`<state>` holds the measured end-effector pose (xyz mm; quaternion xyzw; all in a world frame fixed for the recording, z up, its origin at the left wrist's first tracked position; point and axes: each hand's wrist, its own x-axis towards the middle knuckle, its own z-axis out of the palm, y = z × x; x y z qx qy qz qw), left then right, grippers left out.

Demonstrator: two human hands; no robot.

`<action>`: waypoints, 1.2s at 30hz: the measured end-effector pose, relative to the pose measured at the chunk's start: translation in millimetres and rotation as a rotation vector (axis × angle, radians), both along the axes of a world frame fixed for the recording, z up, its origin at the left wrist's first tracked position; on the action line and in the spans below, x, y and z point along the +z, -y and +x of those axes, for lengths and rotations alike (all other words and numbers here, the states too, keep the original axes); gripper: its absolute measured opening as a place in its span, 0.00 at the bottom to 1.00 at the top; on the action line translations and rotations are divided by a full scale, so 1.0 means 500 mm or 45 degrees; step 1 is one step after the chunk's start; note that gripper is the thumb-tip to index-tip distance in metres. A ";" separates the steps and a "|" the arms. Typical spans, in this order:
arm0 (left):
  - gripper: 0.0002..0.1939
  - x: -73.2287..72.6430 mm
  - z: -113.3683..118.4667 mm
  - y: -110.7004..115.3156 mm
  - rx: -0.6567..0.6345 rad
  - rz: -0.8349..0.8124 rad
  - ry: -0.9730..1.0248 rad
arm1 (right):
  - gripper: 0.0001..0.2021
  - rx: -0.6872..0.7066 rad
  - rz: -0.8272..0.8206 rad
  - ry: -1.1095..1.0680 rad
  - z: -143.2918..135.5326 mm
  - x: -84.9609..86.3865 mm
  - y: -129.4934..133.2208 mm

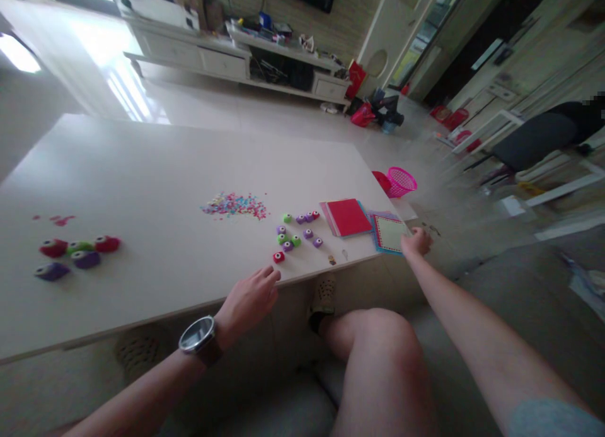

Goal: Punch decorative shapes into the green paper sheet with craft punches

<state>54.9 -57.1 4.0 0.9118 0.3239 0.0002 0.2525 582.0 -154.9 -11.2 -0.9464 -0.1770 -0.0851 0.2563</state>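
My left hand [250, 298], with a watch on its wrist, rests at the table's front edge, fingers curled, just below a small red piece [278, 257] with an eye-like top. What it may hold is hidden. At the table's right end my right hand [418, 241] has its fingers bent at the edge of a patterned, pale-centred card [390, 234]; its grip is too small to make out. Left of that card lies a stack of square sheets with a red one [348, 217] on top. Several green and purple pieces [308, 233] stand between the hands.
Small colourful confetti [236, 205] is spread mid-table. Larger red, green and purple pieces [85, 258] stand at the left of the white table [155, 172]. A pink basket [401, 182] is beyond the right end. My knee is below the front edge.
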 end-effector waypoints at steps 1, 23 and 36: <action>0.11 0.002 0.000 -0.001 -0.002 0.001 0.005 | 0.15 0.156 -0.044 0.022 -0.023 -0.001 -0.025; 0.09 0.117 -0.026 0.029 -0.081 0.068 0.251 | 0.34 0.968 -1.131 0.059 -0.310 0.035 -0.279; 0.12 0.127 -0.035 0.017 -0.059 0.093 0.297 | 0.33 1.035 -1.108 0.059 -0.293 0.028 -0.271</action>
